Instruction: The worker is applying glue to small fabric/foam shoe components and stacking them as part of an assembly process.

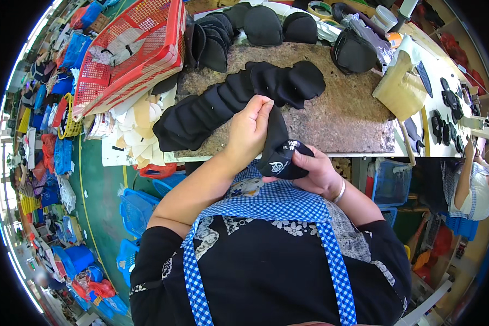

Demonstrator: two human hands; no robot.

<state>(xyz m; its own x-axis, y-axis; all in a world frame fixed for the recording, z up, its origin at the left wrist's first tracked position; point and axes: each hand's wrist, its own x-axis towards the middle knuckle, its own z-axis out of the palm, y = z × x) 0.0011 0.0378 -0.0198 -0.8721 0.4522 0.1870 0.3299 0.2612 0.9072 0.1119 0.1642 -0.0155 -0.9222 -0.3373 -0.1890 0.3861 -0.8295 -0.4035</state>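
Observation:
A black, curved fabric piece (275, 132) with white print on its lower end is held in front of my apron, at the near edge of the board. My left hand (248, 129) pinches its upper end between thumb and fingers. The printed end is gripped by my right hand (319, 173), thumb on top and the other fingers partly hidden beneath. Just beyond my hands, a row of overlapping black fabric pieces (223, 103) runs diagonally across the worn brown board (348, 119).
A red plastic basket (171, 54) stands at the left over pale cut pieces (138, 122). Black rounded pieces (262, 25) line the board's back. At right lies a beige block (401, 89) with a wooden handle. Another person (472, 185) is at far right; blue baskets (136, 209) stand below.

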